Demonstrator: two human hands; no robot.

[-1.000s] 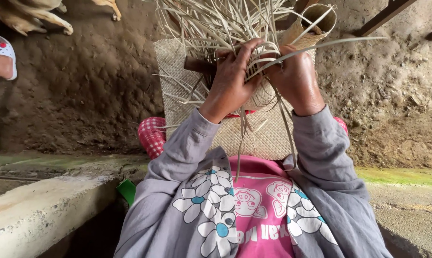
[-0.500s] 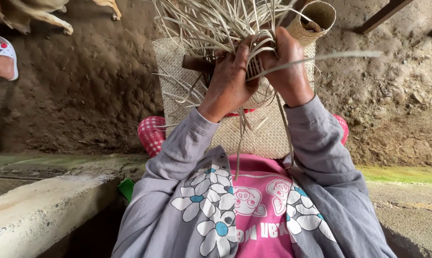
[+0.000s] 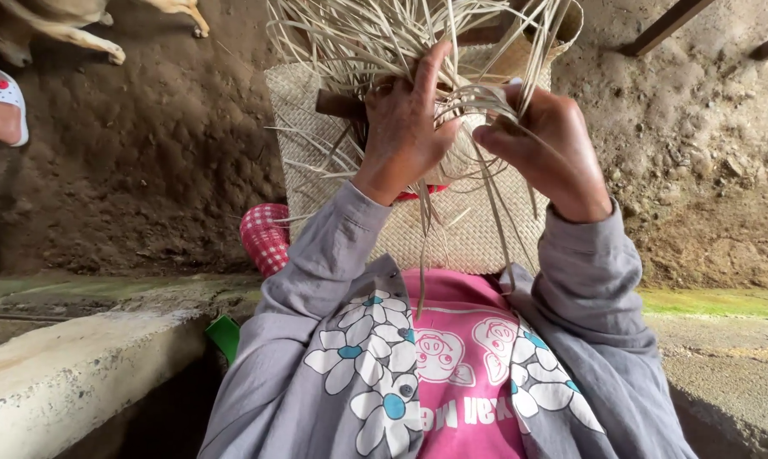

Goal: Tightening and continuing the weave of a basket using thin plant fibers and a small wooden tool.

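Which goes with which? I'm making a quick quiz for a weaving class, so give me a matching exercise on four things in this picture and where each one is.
Things:
1. left hand
2. right hand
3. woven mat
4. white sandal

Places:
A. far left edge, on another person's foot
B. spread flat on the dirt beneath the hands
C. gripping the bundle of pale strips, fingers up
D. pinching a few strips on the bundle's right side

Pairs: 1-C, 2-D, 3-B, 4-A
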